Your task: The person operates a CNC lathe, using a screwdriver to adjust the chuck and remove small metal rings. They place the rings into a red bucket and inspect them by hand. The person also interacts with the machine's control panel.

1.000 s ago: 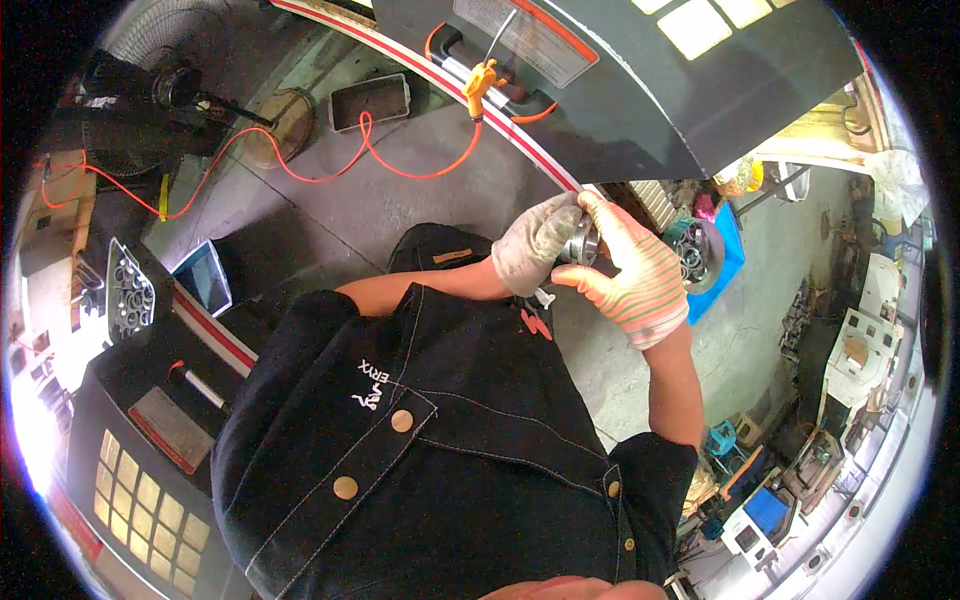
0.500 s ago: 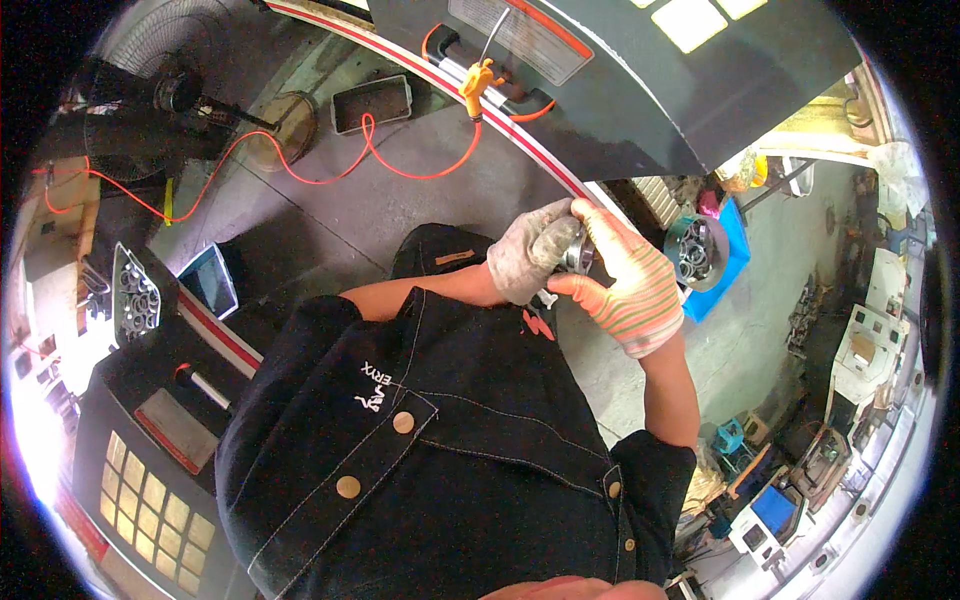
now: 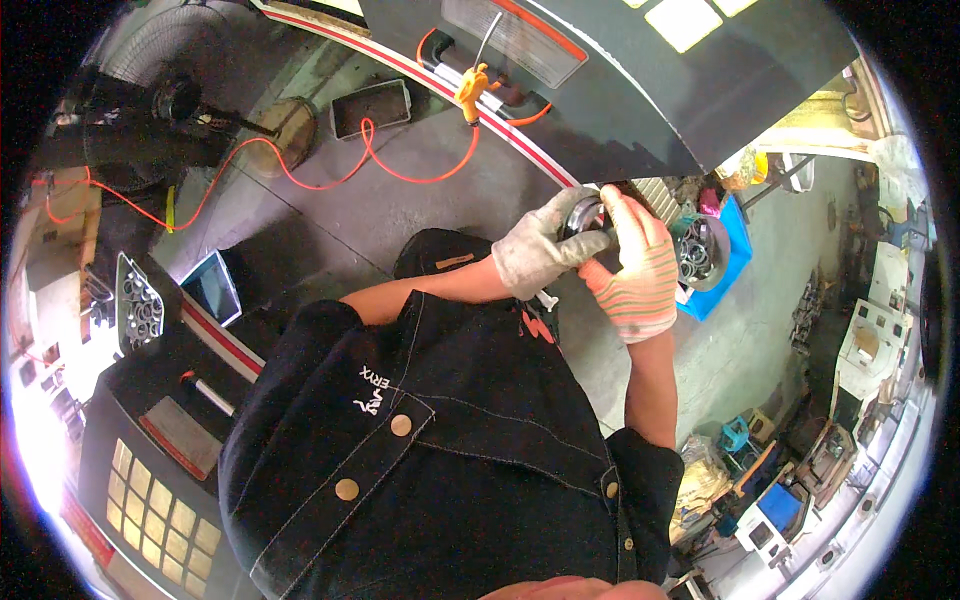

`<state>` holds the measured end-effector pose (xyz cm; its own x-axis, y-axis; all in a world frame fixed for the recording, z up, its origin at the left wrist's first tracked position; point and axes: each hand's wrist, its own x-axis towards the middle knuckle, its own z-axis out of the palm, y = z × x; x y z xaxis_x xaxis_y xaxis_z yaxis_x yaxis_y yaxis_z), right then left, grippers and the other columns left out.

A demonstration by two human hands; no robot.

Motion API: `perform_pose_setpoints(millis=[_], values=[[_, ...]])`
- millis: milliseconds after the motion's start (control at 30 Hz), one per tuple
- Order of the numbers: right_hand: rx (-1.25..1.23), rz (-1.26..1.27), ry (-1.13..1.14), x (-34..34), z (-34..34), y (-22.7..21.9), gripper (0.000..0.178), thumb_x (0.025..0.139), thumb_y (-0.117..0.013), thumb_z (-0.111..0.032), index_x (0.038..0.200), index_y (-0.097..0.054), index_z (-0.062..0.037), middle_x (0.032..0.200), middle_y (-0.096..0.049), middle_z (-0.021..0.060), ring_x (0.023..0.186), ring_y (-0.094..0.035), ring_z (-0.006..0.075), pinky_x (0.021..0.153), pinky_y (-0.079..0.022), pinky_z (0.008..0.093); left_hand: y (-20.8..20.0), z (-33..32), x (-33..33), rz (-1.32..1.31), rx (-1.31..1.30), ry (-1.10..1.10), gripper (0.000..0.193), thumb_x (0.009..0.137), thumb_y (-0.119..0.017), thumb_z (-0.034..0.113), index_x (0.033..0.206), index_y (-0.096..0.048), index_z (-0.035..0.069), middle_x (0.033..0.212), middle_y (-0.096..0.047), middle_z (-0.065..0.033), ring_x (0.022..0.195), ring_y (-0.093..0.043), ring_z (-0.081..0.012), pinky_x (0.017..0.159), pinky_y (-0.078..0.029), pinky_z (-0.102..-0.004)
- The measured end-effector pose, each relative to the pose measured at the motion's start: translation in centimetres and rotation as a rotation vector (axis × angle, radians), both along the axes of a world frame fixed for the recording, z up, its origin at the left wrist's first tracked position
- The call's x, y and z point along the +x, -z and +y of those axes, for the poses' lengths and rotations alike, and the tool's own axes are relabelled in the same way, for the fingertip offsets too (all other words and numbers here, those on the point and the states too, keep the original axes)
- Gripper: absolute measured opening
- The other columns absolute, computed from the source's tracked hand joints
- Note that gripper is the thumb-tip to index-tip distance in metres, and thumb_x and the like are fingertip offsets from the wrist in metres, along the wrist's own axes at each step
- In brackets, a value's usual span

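Both my gloved hands are closed around one round dark metal part (image 3: 585, 215), held up in front of my chest. My left hand (image 3: 535, 250), in a grey glove, wraps it from the left with the fingers curled across its face. My right hand (image 3: 635, 265), in a glove striped pink and green, clasps it from the right with the fingers up over the top. The part sits just at the near edge of the big dark machine body (image 3: 640, 90) that fills the far side.

A red and white stripe (image 3: 400, 65) runs along that machine's lower edge. On the floor to the left stands a fan (image 3: 165, 65), and an orange cable (image 3: 300, 175) loops across the concrete near a shallow dark tray (image 3: 370, 107). To the right of my hands lies a blue tray (image 3: 725, 265) with a round ribbed metal part (image 3: 697, 252) in it. A yellow-handled tool (image 3: 472, 85) hangs on the machine, far from me.
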<state>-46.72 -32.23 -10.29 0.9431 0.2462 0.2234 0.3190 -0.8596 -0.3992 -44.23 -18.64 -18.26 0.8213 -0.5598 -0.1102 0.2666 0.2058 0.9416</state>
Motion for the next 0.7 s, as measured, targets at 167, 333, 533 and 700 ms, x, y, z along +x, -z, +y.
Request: perform_pose_setpoints(millis=[167, 333, 533, 700], values=[[0.648, 0.074, 0.183, -1.9, -1.6, 2.1, 0.063, 0.071, -0.072, -0.032, 0.122, -0.048, -0.0022, 0.102, -0.059, 0.0111, 0.085, -0.058, 0.0196, 0.074, -0.046, 0.0297, -2.2, 2.4, 0.2, 0.237, -0.337, 0.087, 0.054, 0.085, -0.058, 0.031, 0.125, -0.035, 0.003, 0.107, -0.052, -0.007, 0.097, -0.051, -0.0148, 0.084, -0.043, -0.0287], [0.719, 0.153, 0.229, -2.2, -0.4, 2.3, 0.046, 0.077, -0.068, -0.026, 0.115, -0.056, -0.0032, 0.099, -0.061, 0.0094, 0.086, -0.059, 0.0187, 0.076, -0.046, 0.027, -0.9, 2.0, -0.5, -0.035, -0.285, 0.128, 0.048, 0.089, -0.053, 0.031, 0.124, -0.033, 0.005, 0.099, -0.053, -0.0061, 0.082, -0.055, -0.0149, 0.07, -0.047, -0.0281], [0.689, 0.135, 0.197, -2.4, -0.2, 2.8, 0.036, 0.08, -0.065, -0.021, 0.111, -0.058, -0.0036, 0.096, -0.06, 0.0097, 0.085, -0.058, 0.0184, 0.075, -0.046, 0.0274, -1.5, 2.6, 0.1, -0.244, 0.139, 0.153, 0.044, 0.09, -0.05, 0.031, 0.122, -0.035, 0.005, 0.088, -0.058, -0.009, 0.076, -0.058, -0.0153, 0.068, -0.047, -0.0273], [0.597, 0.078, 0.124, -1.4, -0.3, 3.3, 0.033, 0.08, -0.063, -0.02, 0.109, -0.059, -0.0055, 0.092, -0.058, 0.0101, 0.081, -0.057, 0.0204, 0.072, -0.045, 0.029, -0.7, 2.8, 0.5, -0.179, 0.218, 0.152, 0.035, 0.088, -0.053, 0.033, 0.108, -0.048, 0.004, 0.073, -0.059, -0.0064, 0.062, -0.057, -0.0139, 0.056, -0.045, -0.0265]])
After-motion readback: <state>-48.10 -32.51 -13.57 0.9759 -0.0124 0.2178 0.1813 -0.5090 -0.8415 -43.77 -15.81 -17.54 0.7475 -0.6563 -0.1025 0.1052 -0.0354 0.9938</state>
